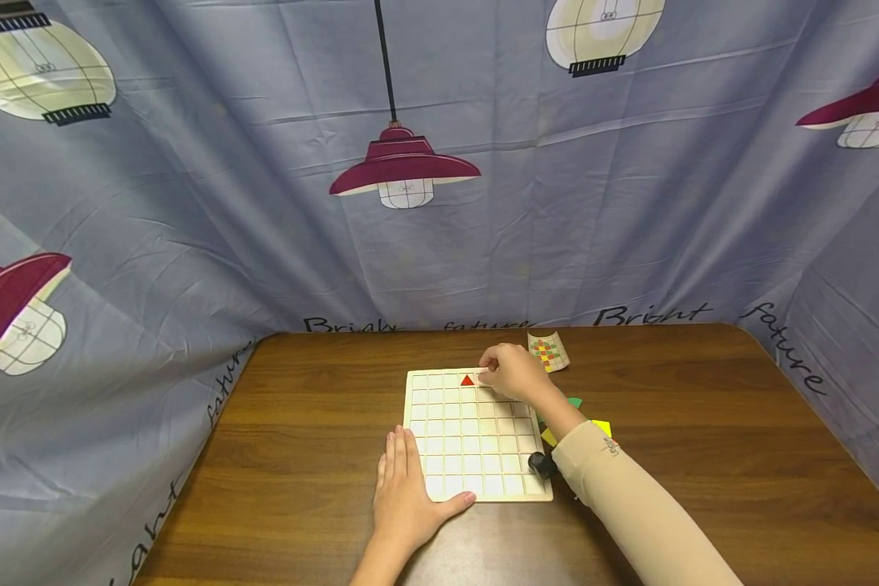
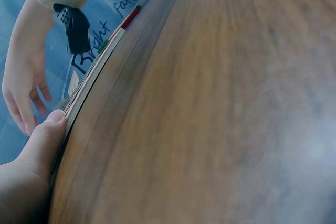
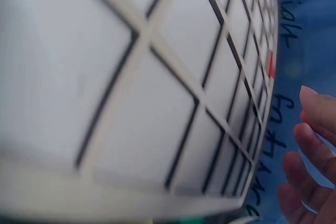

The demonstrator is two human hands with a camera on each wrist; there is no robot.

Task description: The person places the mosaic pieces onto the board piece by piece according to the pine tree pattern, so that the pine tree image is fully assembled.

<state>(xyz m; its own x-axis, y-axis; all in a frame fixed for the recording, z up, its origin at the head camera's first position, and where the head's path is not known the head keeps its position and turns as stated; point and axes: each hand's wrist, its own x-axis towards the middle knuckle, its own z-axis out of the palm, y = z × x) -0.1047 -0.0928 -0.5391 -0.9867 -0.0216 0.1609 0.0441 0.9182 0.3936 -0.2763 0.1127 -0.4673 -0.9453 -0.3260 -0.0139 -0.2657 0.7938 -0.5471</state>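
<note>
A square white board [image 1: 476,443] with a raised grid lies on the table. One red triangle piece [image 1: 467,380] sits in a cell of its far row and shows as a red sliver in the right wrist view. My left hand [image 1: 404,500] rests at the board's near left corner, fingers straight along the left edge and thumb by the front edge. Over the far right part hovers my right hand [image 1: 516,374], just right of the triangle. Its fingers [image 3: 310,142] bend loosely, with nothing visible between them in the right wrist view.
Beyond the right hand lies a card [image 1: 548,352] with a coloured pattern. Green [image 1: 575,402] and yellow [image 1: 601,426] pieces lie right of the board, partly hidden by the right arm. A black wrist camera [image 1: 540,465] overlaps the board's right edge. A printed curtain [image 1: 439,268] hangs behind the table.
</note>
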